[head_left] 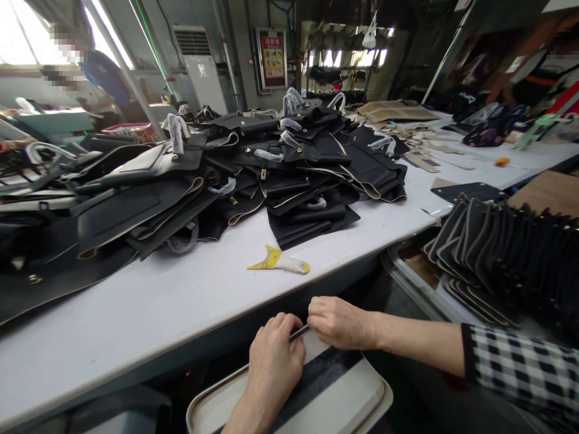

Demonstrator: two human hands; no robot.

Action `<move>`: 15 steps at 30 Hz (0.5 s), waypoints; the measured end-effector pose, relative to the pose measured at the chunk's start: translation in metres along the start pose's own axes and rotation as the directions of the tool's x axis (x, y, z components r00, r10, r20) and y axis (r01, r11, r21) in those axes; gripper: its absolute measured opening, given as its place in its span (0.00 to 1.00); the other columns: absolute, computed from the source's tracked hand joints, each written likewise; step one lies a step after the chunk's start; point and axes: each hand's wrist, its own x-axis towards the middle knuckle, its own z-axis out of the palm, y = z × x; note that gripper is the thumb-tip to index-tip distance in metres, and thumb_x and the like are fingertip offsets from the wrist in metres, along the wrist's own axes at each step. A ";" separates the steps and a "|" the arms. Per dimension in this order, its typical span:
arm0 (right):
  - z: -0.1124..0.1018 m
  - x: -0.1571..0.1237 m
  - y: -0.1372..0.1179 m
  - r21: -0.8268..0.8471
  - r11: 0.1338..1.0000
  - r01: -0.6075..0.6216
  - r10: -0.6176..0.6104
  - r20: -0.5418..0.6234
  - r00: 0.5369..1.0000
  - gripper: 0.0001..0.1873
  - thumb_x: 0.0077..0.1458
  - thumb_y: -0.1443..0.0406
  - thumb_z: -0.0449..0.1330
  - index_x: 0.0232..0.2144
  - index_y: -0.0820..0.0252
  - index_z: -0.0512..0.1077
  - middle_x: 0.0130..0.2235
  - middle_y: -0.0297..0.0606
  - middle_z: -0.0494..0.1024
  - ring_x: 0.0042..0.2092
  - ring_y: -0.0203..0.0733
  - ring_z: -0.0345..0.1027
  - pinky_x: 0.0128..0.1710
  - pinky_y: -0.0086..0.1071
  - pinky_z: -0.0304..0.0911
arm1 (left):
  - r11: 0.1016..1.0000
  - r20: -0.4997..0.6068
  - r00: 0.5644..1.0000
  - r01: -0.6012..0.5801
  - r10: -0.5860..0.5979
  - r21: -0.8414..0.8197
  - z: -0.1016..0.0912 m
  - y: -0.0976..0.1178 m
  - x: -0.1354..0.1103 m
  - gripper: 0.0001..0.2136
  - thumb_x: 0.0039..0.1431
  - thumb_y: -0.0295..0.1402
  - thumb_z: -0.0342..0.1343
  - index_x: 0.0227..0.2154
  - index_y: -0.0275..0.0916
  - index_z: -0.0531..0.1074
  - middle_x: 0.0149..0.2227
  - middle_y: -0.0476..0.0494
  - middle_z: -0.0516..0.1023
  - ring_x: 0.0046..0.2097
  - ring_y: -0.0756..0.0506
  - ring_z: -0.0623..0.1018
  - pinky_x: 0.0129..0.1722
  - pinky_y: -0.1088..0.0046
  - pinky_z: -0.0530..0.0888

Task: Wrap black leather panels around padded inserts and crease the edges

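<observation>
A cream-coloured bag-like piece [335, 401] with rounded corners and a broad dark band lies just below the table edge, close to my body. At its far edge, my left hand [275, 355] is closed, thumb and fingers pinching a thin dark strip [298, 332]. Right beside it, my right hand [339, 322] has its fingers curled tightly at the strip's other end. The fingertips of that hand are hidden, and whether the strip is joined to the cream piece I cannot tell. On the table beyond my hands lies a yellow-and-white forked tool [283, 261].
Black leather bag pieces [298, 157] with plastic-wrapped handles are heaped along the white table [217, 289]. Rows of dark curved panels [511, 247] stand at my right. Flat tan pieces [393, 112] lie farther back. A person [104, 72] is at the back left.
</observation>
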 end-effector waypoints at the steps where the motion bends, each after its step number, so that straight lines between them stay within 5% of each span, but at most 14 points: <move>1: 0.001 -0.001 0.000 0.017 1.000 0.008 -0.007 -0.016 1.000 0.12 0.60 0.70 0.51 0.27 0.63 0.70 0.31 0.39 0.71 0.34 0.40 0.60 0.36 0.34 0.58 | 0.999 0.005 1.000 -0.027 0.027 0.022 0.002 0.002 0.002 0.09 0.52 0.24 0.50 0.32 0.43 0.71 0.35 0.50 0.74 0.40 0.45 0.73 0.38 0.68 0.62; 4: -0.002 -0.003 0.003 0.154 0.988 0.000 0.008 -0.053 0.999 0.14 0.62 0.70 0.50 0.27 0.64 0.72 0.31 0.41 0.72 0.35 0.40 0.62 0.36 0.34 0.60 | 0.995 0.014 0.997 -0.081 0.081 0.061 0.007 0.005 0.006 0.11 0.53 0.22 0.50 0.34 0.43 0.71 0.36 0.50 0.74 0.40 0.44 0.72 0.38 0.67 0.62; 6: -0.004 -0.004 0.010 0.391 0.918 -0.064 0.097 -0.066 0.993 0.15 0.62 0.68 0.51 0.27 0.65 0.74 0.31 0.41 0.74 0.36 0.39 0.65 0.37 0.32 0.61 | 0.990 -0.006 0.993 -0.121 0.122 0.070 0.013 0.003 0.007 0.10 0.56 0.22 0.50 0.36 0.43 0.71 0.37 0.49 0.74 0.40 0.44 0.72 0.38 0.66 0.63; 7: -0.004 -0.005 0.016 0.550 0.826 -0.126 0.173 -0.035 0.984 0.14 0.61 0.66 0.54 0.28 0.65 0.75 0.32 0.41 0.74 0.36 0.39 0.67 0.37 0.31 0.62 | 0.986 -0.028 0.988 -0.150 0.153 0.072 0.016 0.002 0.006 0.10 0.57 0.22 0.49 0.36 0.43 0.71 0.36 0.49 0.74 0.40 0.44 0.72 0.38 0.66 0.63; 9: 0.002 -0.009 0.028 0.825 0.466 -0.320 0.359 0.155 0.920 0.15 0.59 0.59 0.57 0.31 0.65 0.78 0.33 0.40 0.76 0.36 0.38 0.69 0.37 0.28 0.64 | 0.970 -0.089 0.968 -0.229 0.235 0.080 0.022 -0.002 0.005 0.10 0.57 0.21 0.48 0.35 0.42 0.71 0.36 0.49 0.74 0.38 0.44 0.72 0.38 0.66 0.64; 11: 0.018 -0.012 0.040 0.872 0.081 -0.483 0.455 0.398 0.796 0.24 0.60 0.51 0.55 0.34 0.66 0.78 0.32 0.40 0.78 0.35 0.37 0.71 0.37 0.28 0.65 | 0.945 -0.148 0.935 -0.308 0.322 0.108 0.027 -0.007 0.003 0.10 0.58 0.20 0.48 0.34 0.42 0.71 0.36 0.49 0.74 0.37 0.45 0.72 0.37 0.66 0.64; 12: 0.030 -0.012 0.044 0.845 -0.036 -0.534 0.472 0.485 0.736 0.28 0.60 0.48 0.52 0.35 0.67 0.78 0.31 0.41 0.78 0.33 0.37 0.71 0.36 0.29 0.66 | 0.931 -0.159 0.919 -0.342 0.360 0.129 0.029 -0.009 0.002 0.11 0.59 0.21 0.48 0.36 0.42 0.71 0.37 0.48 0.75 0.38 0.45 0.72 0.37 0.66 0.65; 15: 0.071 -0.005 0.048 0.775 -0.106 -0.623 0.466 0.592 0.657 0.30 0.58 0.46 0.55 0.28 0.68 0.78 0.24 0.40 0.76 0.28 0.37 0.69 0.32 0.29 0.65 | 0.881 -0.158 0.875 -0.420 0.457 0.219 0.031 -0.014 0.000 0.14 0.61 0.22 0.49 0.44 0.43 0.72 0.41 0.48 0.76 0.39 0.45 0.72 0.38 0.67 0.66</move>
